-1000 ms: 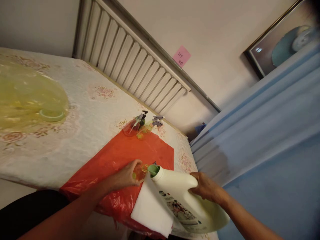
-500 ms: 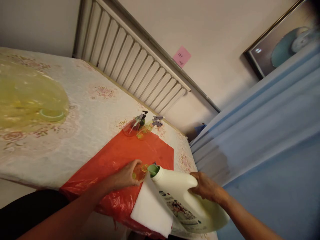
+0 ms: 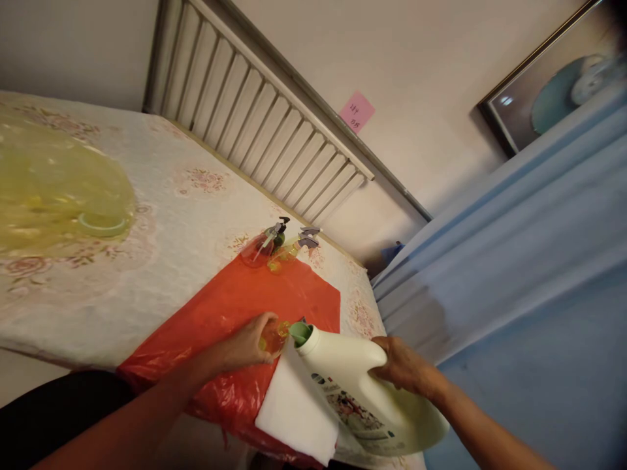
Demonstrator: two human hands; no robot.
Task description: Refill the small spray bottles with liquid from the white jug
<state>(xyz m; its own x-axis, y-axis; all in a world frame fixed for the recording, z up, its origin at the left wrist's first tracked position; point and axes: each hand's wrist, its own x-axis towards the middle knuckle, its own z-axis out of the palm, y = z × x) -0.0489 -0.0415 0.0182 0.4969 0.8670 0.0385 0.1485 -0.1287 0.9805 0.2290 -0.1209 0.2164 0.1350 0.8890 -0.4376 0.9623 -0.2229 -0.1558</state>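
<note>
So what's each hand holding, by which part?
Right hand grips the cream plastic jug by its handle; left hand clasps the small orange bottle round its body.

the big cream-white plastic jug (image 3: 357, 385) with a printed label is tipped low at the near right, lifted off the table. its green spout (image 3: 300, 333) points left and a little far. the small clear bottle of orange-yellow liquid (image 3: 275, 336) is just left of the spout, over the red plastic sheet (image 3: 230, 300), half hidden.
</note>
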